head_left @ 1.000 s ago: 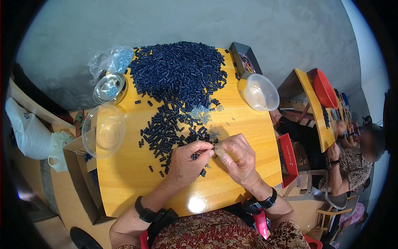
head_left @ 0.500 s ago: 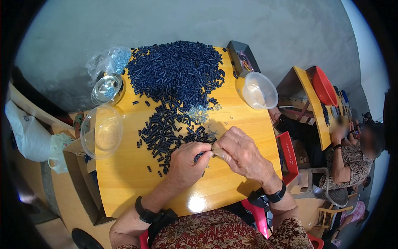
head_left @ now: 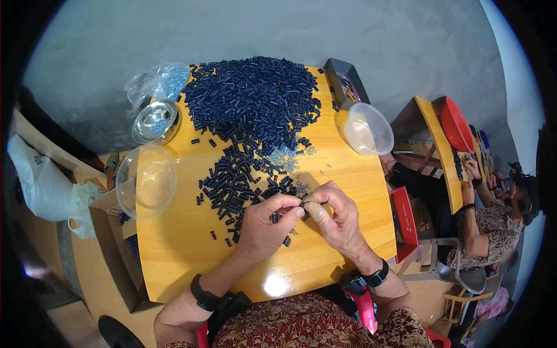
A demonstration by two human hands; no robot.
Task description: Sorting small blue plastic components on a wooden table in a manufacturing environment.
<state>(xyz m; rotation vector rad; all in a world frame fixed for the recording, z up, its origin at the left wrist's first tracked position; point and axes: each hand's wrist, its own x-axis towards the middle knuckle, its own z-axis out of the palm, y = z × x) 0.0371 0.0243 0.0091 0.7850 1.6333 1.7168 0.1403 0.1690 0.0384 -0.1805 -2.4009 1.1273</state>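
Pinching one dark piece (head_left: 302,202) between left hand (head_left: 264,223) and right hand (head_left: 336,217) above the table (head_left: 174,255), I judge assembly midway; next needs steady fingertip alignment.

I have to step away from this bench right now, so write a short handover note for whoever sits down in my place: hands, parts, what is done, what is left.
Left hand: thumb and forefinger pinch a small dark blue piece.
Right hand: fingertips meet the left at a tiny part too small to make out.
Parts: big pile of dark blue pieces at the far side of the yellow table, smaller scatter beside the hands.
Done: cannot tell; the clear bowl on the left and plastic tub on the right look empty.
Left: nearly all pieces lie loose.
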